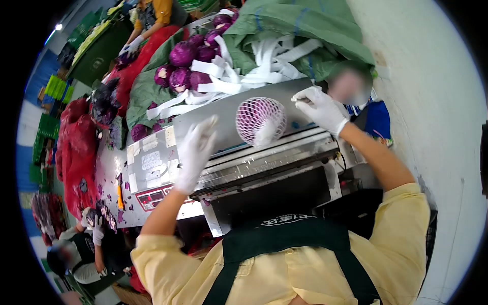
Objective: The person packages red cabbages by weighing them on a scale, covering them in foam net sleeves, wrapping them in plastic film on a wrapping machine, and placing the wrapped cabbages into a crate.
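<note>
A purple cabbage in a white foam net sleeve [261,121] sits on the metal top of a sealing machine [229,129], between my two hands. The sleeve's gathered end points toward me. My left hand [195,155], white-gloved and slightly blurred, is raised left of the cabbage, fingers stretched upward and holding nothing visible. To the right, my gloved right hand [323,109] is apart from the cabbage, its fingers bent toward it and partly spread; I see nothing held. Beyond the metal top lie flattened white foam net sleeves [274,58] and a pile of bare purple cabbages [185,56].
A green woven sack [310,23] covers the far side. Red mesh bags [76,152] are at the left. A yellow-handled knife [120,195] lies among cabbage scraps. Two co-workers handle cabbages at the far left and lower left. A white wall [427,112] stands right.
</note>
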A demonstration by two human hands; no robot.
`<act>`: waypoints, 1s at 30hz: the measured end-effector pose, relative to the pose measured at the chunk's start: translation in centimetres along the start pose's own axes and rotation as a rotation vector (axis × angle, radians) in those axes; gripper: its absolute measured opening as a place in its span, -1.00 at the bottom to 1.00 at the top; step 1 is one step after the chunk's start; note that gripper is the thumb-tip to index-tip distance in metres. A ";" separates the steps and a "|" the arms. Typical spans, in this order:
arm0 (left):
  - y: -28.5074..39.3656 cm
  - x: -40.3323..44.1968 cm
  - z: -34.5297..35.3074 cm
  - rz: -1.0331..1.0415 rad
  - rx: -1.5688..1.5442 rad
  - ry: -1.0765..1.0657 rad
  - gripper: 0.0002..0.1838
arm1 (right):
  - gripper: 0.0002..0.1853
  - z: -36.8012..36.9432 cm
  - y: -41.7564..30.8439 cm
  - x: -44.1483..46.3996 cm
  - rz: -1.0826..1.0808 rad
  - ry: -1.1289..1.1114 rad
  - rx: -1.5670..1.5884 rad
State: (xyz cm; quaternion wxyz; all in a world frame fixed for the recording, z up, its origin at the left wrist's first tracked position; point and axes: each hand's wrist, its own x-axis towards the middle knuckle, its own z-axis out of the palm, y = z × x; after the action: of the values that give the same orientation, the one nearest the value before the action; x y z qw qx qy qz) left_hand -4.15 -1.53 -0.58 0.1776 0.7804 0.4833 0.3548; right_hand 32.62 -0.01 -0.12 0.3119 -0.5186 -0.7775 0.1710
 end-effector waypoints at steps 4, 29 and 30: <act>-2.5 -4.9 -4.8 0.423 0.600 -0.255 -0.55 | -0.56 -5.6 0.8 -3.7 -0.432 -0.369 -0.651; 7.2 0.7 -5.6 -0.066 -0.698 0.200 -0.45 | -0.93 -5.1 -5.8 1.5 -0.180 0.161 0.627; 5.3 2.2 -4.2 0.043 -0.509 0.049 -0.08 | -0.78 -4.2 -2.8 3.6 -0.539 0.114 0.060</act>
State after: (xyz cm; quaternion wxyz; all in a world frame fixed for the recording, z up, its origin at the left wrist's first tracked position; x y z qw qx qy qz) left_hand -3.28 -2.36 6.38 0.3489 0.7118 0.3660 0.4875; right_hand 32.46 1.92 5.75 0.4046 -0.2924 -0.8632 0.0757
